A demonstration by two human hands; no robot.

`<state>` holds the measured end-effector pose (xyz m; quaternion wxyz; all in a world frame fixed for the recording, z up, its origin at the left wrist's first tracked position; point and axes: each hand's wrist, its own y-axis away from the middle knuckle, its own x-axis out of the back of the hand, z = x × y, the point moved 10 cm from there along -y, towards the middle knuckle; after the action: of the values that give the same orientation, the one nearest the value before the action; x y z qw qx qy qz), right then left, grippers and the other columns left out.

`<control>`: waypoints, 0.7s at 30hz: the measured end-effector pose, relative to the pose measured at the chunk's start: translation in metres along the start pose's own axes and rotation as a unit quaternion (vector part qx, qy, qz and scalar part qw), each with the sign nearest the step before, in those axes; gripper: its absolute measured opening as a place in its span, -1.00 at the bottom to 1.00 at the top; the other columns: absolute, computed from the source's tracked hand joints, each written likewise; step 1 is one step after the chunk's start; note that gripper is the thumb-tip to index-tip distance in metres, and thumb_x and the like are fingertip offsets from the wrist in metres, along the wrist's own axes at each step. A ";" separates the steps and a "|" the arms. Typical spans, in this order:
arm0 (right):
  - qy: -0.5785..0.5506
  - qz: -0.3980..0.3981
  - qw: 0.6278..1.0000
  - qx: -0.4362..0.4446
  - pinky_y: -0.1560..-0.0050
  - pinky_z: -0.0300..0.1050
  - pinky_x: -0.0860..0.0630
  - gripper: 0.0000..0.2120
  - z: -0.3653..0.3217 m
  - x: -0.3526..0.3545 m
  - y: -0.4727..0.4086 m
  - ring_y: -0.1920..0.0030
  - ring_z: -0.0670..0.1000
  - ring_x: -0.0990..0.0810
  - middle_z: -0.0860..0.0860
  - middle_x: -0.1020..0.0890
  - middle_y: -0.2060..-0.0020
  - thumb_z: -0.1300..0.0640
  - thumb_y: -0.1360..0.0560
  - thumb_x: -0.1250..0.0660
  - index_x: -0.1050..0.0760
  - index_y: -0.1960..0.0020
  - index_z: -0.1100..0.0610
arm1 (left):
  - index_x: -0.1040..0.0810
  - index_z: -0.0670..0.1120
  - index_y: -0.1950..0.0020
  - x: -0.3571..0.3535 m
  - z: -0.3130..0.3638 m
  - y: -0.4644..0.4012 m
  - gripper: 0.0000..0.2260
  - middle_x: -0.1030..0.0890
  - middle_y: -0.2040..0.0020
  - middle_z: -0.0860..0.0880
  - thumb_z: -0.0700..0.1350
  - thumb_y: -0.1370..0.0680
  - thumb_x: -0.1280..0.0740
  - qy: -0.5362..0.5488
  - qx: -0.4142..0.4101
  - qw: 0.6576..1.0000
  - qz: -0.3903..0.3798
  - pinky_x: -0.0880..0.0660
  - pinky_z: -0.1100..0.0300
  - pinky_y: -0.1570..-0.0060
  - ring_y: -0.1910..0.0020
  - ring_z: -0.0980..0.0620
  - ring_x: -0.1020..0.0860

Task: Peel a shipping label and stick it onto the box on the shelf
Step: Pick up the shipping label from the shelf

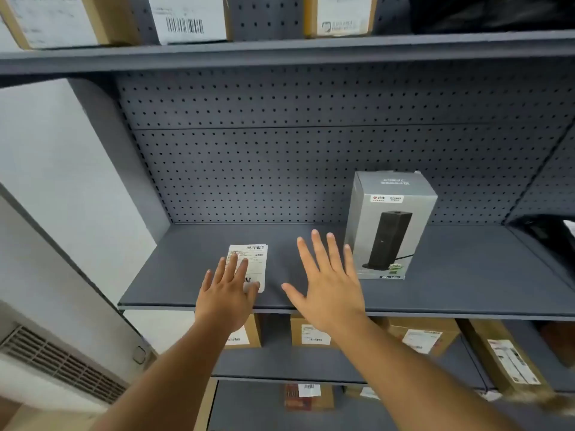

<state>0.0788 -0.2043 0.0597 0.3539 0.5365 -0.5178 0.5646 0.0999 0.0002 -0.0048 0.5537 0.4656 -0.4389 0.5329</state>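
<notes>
Two hands reach over the shelf (174, 275). The left hand (225, 293), fingers loosely extended and holding nothing, rests on the label (252, 259), probably to pin it for peeling. The right hand (326, 284), spread and empty, hovers just beside the upright box (389, 225).

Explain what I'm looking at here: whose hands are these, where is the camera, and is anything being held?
There is no machine here. One wide-angle camera sits on a person's head, looking forward and down at their bare hands. They face a grey shelf with a pegboard back. On it lie a stack of shipping labels and, to the right, an upright grey box. The left hand reaches flat over the labels; the right hand is spread open in front of the box. Neither has a grip on anything yet. Labelled cardboard boxes fill the shelves above and below.
</notes>
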 end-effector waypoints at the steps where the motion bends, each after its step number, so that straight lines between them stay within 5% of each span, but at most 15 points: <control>1: 0.004 -0.017 1.000 -0.004 -0.68 0.29 0.26 -0.14 0.000 -0.006 -0.002 -0.71 0.19 0.30 0.05 0.24 -0.72 -0.46 -0.61 0.08 0.32 -0.71 -0.07 | 0.15 0.08 -0.72 -0.005 -0.003 -0.005 -0.37 0.20 -0.74 0.01 0.27 -0.70 0.12 0.008 0.000 1.000 -0.011 0.20 -0.09 -0.67 -0.70 -0.04 0.25; 14: 0.000 -0.069 0.997 -0.026 -0.69 0.23 0.23 -0.17 0.016 -0.043 -0.019 -0.71 0.12 0.29 -0.01 0.24 -0.73 -0.45 -0.62 0.12 0.37 -0.69 -0.09 | 0.03 0.19 -0.70 -0.029 -0.019 -0.025 -0.47 0.08 -0.75 0.09 0.21 -0.72 0.05 0.069 0.029 0.996 -0.047 0.17 -0.06 -0.67 -0.72 0.00 0.15; 21: -0.004 -0.069 0.997 -0.026 -0.70 0.23 0.20 -0.18 0.020 -0.033 -0.025 -0.72 0.11 0.26 -0.01 0.20 -0.74 -0.44 -0.62 0.12 0.32 -0.71 -0.07 | -0.04 0.20 -0.70 -0.005 -0.022 -0.023 -0.50 -0.01 -0.74 0.10 0.18 -0.74 0.04 0.153 0.040 0.987 0.026 0.02 -0.08 -0.67 -0.72 0.00 0.06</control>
<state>0.1137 -0.2129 0.0304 0.4042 0.5636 -0.4953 0.5232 0.1220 0.0212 -0.0147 0.5814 0.3890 -0.3388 0.6292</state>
